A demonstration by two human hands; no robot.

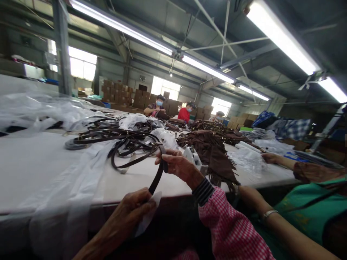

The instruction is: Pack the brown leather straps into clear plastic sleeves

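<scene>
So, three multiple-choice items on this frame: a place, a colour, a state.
1. Where does the brown fringed suede piece lie? A) Floor B) Long white table C) Cardboard carton
2. What colour is the right arm's checked sleeve? A) Blue-white B) Green-white C) Pink-white
3. What does the left hand do to the dark brown leather belt? A) Grips its end B) Nothing C) Coils it

1 B: it lies spread on that table.
2 C: small pink checks show.
3 A: fingers close on it.
</scene>
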